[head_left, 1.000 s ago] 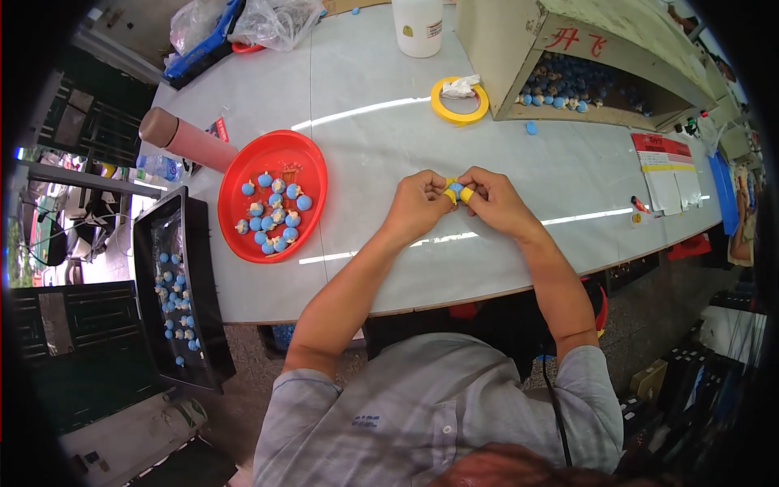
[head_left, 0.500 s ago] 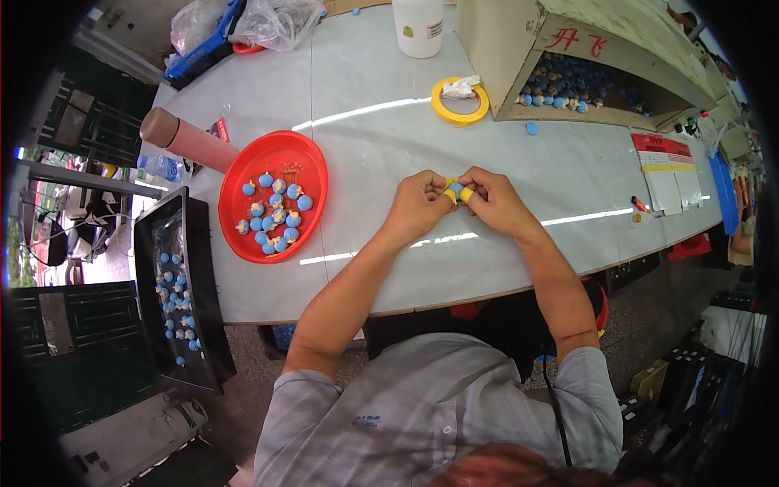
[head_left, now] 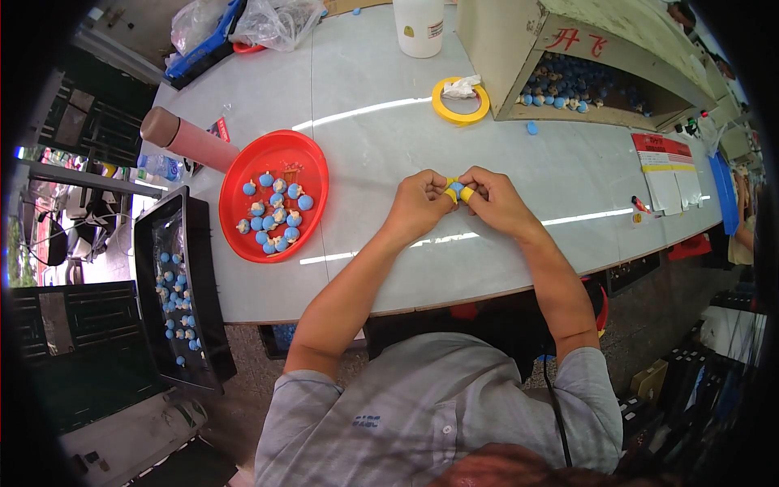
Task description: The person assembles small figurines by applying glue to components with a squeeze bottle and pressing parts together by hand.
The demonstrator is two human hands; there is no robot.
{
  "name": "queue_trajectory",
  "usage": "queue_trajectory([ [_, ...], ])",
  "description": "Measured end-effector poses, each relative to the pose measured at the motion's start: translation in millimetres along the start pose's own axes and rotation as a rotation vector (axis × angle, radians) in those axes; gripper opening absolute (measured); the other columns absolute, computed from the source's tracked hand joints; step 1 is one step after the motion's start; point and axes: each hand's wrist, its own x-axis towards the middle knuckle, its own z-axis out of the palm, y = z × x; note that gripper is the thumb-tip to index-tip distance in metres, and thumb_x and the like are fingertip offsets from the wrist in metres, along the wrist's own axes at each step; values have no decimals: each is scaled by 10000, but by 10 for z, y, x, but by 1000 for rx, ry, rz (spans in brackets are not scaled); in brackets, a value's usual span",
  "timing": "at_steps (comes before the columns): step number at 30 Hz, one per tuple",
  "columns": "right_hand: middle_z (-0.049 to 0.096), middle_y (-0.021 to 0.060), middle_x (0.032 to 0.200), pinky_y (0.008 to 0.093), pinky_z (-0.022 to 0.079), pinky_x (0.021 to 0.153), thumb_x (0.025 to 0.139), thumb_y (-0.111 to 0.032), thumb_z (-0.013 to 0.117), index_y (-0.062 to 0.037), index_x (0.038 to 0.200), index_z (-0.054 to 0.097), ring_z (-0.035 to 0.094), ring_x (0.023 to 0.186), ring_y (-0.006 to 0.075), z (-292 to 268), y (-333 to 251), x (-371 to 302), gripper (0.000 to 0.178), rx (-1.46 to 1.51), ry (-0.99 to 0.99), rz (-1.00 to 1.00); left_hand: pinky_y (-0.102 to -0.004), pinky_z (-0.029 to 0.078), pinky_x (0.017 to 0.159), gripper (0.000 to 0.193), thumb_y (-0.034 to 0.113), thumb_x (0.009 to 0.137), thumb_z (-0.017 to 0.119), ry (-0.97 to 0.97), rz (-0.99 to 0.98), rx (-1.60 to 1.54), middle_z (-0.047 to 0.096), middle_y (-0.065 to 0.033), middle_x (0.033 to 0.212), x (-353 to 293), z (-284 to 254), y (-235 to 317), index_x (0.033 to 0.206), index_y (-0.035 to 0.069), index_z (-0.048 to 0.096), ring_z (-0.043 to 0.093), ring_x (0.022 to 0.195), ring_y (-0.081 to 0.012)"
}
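Observation:
Above the middle of the table my two hands meet at the fingertips. My left hand point(head_left: 419, 203) is closed in a pinch on one side of a small blue ball-shaped piece point(head_left: 456, 191). From the other side my right hand point(head_left: 493, 200) pinches the same piece. Yellow wraps cover some of the fingertips, and the fingers hide much of the piece. To the left, a round red tray point(head_left: 323, 174) holds several blue balls with cream-coloured parts point(head_left: 280, 215).
A black bin point(head_left: 213, 325) with similar balls stands at the left edge beside a pink bottle point(head_left: 191, 140). Beyond my hands lie a yellow tape roll point(head_left: 441, 108) and a white bottle point(head_left: 418, 28). A beige box point(head_left: 499, 49) full of balls stands far right, near papers point(head_left: 669, 166).

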Motion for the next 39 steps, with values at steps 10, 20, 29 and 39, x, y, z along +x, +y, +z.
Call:
queue_trajectory([
  [10,623,24,783,209,463,571,859,36,538,27,982,602,549,625,46,3,-18,7,138,-10,11,-11,-250,555,691,204,-34,832,588,-2,3,9,645,-151,915,3,-13,-3,1008,-124,540,682,797,-173],
  [20,614,32,727,219,431,560,810,25,554,54,955,610,522,624,49,3,-75,1,158,36,44,14,-243,550,695,209,-31,837,602,3,28,43,649,-141,911,-13,3,19,1020,-116,548,673,793,-150],
  [29,624,35,865,205,496,582,908,-18,575,17,1007,588,582,691,53,-22,-91,-5,107,110,34,2,-242,545,712,230,5,842,643,48,77,34,660,-121,910,-17,16,5,1026,-112,569,662,804,-131],
  [39,610,40,827,203,479,557,887,-15,581,13,1014,526,556,639,54,-3,-163,-9,141,264,73,27,-260,562,799,225,21,898,600,3,117,17,646,-122,1018,-41,-15,35,1091,-94,591,659,890,-144],
])
